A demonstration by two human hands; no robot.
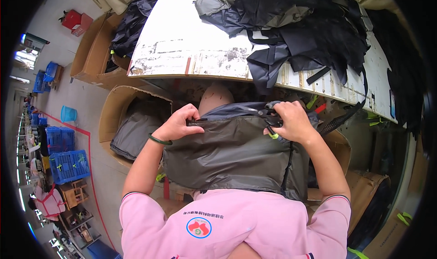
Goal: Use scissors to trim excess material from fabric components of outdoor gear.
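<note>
Across my lap lies a dark olive-grey fabric piece (227, 152), perhaps a bag panel, with a dark seam down its right side. My left hand (178, 124) pinches the far edge at its left end, where a short black strip (198, 120) shows by the fingertips. In my right hand (295, 121) is a pair of black-handled scissors (264, 113), blades pointing left along that same edge. A yellow-green tab (273, 135) hangs below the right fingers. Bluish-grey cloth (227, 110) shows just beyond the edge.
Ahead stands a worn white table (177, 40), heaped with black and grey fabric (309, 31). Cardboard boxes (109, 111) flank me, one holding grey pieces (139, 129). Blue crates (68, 165), a light-blue bucket (68, 114) and another person (49, 200) are far left.
</note>
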